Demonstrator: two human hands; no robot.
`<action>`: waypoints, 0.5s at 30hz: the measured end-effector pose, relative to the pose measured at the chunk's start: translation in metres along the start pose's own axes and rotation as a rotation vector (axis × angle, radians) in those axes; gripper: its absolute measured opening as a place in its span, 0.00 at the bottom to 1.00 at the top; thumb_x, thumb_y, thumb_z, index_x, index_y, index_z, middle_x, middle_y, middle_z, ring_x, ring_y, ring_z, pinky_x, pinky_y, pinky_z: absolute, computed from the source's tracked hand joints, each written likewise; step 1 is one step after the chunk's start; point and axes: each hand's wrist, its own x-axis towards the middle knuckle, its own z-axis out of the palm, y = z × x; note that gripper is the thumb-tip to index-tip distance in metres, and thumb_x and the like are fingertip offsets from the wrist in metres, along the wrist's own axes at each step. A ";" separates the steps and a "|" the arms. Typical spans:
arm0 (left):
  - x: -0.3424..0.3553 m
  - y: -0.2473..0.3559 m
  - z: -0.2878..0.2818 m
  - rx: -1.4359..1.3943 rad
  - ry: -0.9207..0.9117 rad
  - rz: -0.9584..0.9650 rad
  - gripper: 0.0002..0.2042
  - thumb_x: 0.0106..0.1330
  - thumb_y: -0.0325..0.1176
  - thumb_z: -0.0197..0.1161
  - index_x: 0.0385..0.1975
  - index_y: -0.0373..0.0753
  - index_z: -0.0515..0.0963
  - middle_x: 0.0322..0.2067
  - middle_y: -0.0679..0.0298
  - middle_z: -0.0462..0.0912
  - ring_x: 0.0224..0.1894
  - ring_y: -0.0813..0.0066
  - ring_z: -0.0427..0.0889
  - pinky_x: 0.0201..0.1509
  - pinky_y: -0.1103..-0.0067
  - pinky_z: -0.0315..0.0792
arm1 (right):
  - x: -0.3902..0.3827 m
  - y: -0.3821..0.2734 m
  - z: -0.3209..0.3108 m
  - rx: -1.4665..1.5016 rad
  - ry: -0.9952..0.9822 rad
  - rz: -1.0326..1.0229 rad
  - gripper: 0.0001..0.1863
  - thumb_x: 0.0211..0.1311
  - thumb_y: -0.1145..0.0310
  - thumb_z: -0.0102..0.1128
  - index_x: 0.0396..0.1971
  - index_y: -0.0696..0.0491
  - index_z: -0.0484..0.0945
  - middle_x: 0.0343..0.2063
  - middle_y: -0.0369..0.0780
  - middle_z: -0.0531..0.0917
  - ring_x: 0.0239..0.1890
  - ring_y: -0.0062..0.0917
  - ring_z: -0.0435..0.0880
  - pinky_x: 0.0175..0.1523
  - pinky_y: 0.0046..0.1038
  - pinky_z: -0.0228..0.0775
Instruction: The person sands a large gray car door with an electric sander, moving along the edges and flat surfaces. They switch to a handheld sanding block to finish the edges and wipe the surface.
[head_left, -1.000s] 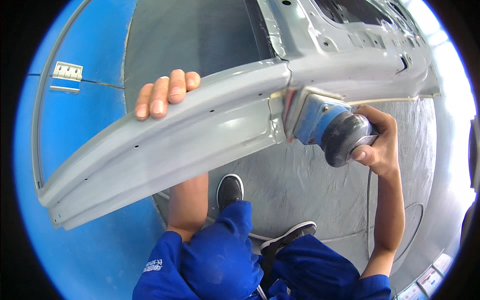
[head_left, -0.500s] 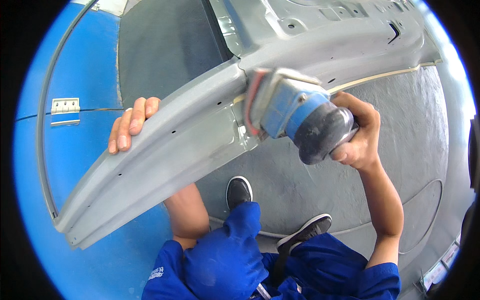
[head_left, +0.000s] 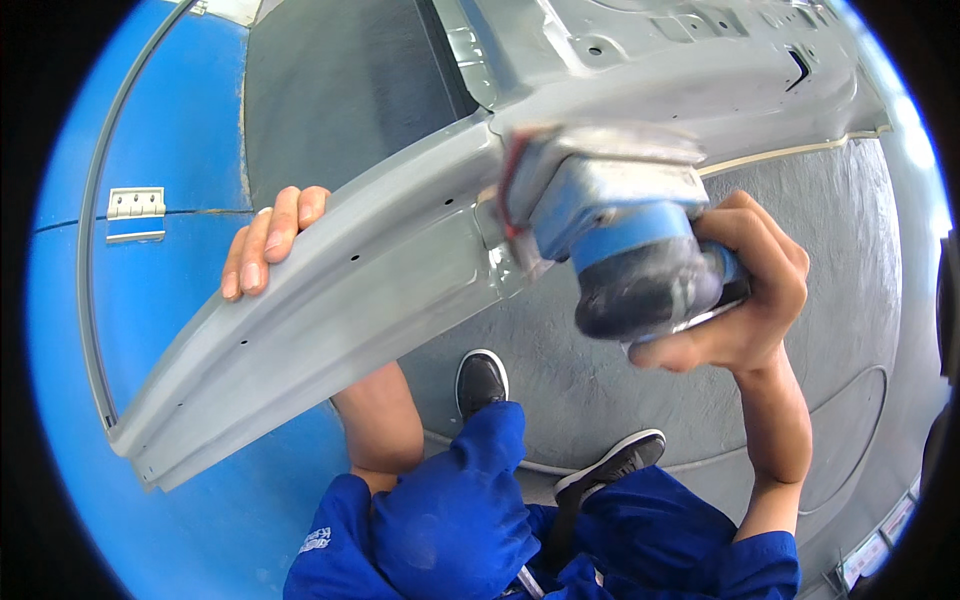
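A grey car door (head_left: 390,275) with a curved window frame stretches from the lower left to the upper right. My left hand (head_left: 272,240) is hooked over the frame's upper edge from beneath, its fingers bent around the metal. A power sander (head_left: 625,240), blue and black with a pale pad block and a red rim, is in my right hand (head_left: 745,290), which wraps its handle side. The pad's left edge is at the joint between the frame and the door body. Motion blurs the sander, and I cannot tell whether its pad touches the metal.
Under the door is a grey floor (head_left: 840,260), next to a blue floor area (head_left: 170,130). A white hinge-like plate (head_left: 136,213) shows through the window opening. A thin hose or cable (head_left: 850,385) curves over the floor at right. My dark shoes (head_left: 482,382) are below the door.
The sander and my right hand have moved right, and the sander has turned, bringing its pad block more level. My left hand keeps its place on the frame. The whole view has shifted slightly.
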 end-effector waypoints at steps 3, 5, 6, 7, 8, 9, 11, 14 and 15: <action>-0.002 0.004 -0.001 0.008 0.009 -0.009 0.03 0.69 0.40 0.69 0.38 0.53 0.87 0.39 0.72 0.89 0.51 0.75 0.81 0.67 0.75 0.66 | 0.012 -0.013 0.012 0.080 -0.022 -0.042 0.48 0.24 0.30 0.85 0.32 0.61 0.82 0.21 0.38 0.78 0.22 0.21 0.79 0.27 0.21 0.69; -0.004 0.003 -0.002 -0.001 0.011 -0.002 0.04 0.69 0.40 0.69 0.38 0.53 0.87 0.39 0.72 0.89 0.51 0.75 0.81 0.67 0.75 0.65 | 0.018 -0.019 0.013 0.078 -0.044 -0.042 0.48 0.25 0.31 0.85 0.34 0.61 0.82 0.22 0.39 0.79 0.23 0.22 0.80 0.29 0.21 0.71; -0.005 0.001 -0.001 -0.001 0.012 0.001 0.04 0.69 0.40 0.69 0.38 0.53 0.87 0.39 0.72 0.89 0.51 0.75 0.81 0.67 0.75 0.65 | 0.021 -0.018 0.007 0.015 -0.054 -0.013 0.47 0.26 0.32 0.86 0.34 0.61 0.82 0.22 0.39 0.79 0.23 0.22 0.80 0.29 0.22 0.72; -0.006 0.001 -0.001 0.005 0.012 0.011 0.04 0.70 0.40 0.68 0.39 0.53 0.87 0.39 0.72 0.89 0.52 0.75 0.81 0.67 0.75 0.65 | 0.018 -0.012 0.005 -0.035 -0.052 -0.017 0.47 0.26 0.33 0.86 0.34 0.61 0.82 0.22 0.39 0.79 0.23 0.22 0.80 0.29 0.22 0.71; -0.004 0.000 0.002 0.010 0.002 0.020 0.04 0.70 0.41 0.68 0.39 0.53 0.87 0.40 0.72 0.89 0.52 0.74 0.81 0.68 0.74 0.65 | 0.014 -0.006 0.002 -0.046 -0.037 -0.026 0.46 0.26 0.34 0.86 0.34 0.61 0.81 0.22 0.39 0.79 0.23 0.22 0.79 0.29 0.21 0.71; 0.000 -0.001 0.003 0.016 -0.007 0.029 0.04 0.70 0.41 0.68 0.39 0.53 0.87 0.40 0.72 0.89 0.52 0.74 0.81 0.68 0.74 0.65 | 0.013 -0.003 0.000 -0.048 -0.022 -0.036 0.46 0.27 0.34 0.86 0.35 0.61 0.81 0.22 0.38 0.78 0.23 0.22 0.79 0.29 0.21 0.70; -0.002 -0.005 0.003 0.009 -0.007 0.033 0.05 0.70 0.42 0.68 0.40 0.53 0.87 0.40 0.72 0.89 0.52 0.73 0.80 0.68 0.73 0.65 | 0.020 -0.011 0.001 -0.016 -0.022 -0.041 0.45 0.26 0.35 0.86 0.34 0.60 0.81 0.22 0.38 0.78 0.22 0.22 0.78 0.28 0.21 0.68; -0.005 -0.005 0.000 0.016 -0.009 0.041 0.05 0.71 0.42 0.67 0.40 0.53 0.86 0.41 0.72 0.88 0.53 0.72 0.80 0.68 0.72 0.64 | 0.025 -0.021 0.006 0.100 -0.089 0.042 0.44 0.25 0.35 0.87 0.31 0.60 0.81 0.21 0.37 0.78 0.22 0.20 0.78 0.28 0.20 0.67; -0.005 -0.004 -0.002 0.014 -0.015 0.038 0.05 0.72 0.42 0.66 0.41 0.53 0.86 0.41 0.72 0.88 0.52 0.72 0.80 0.68 0.72 0.64 | 0.027 -0.022 0.007 0.141 -0.107 0.079 0.43 0.26 0.35 0.87 0.30 0.59 0.81 0.21 0.37 0.78 0.23 0.20 0.78 0.28 0.20 0.66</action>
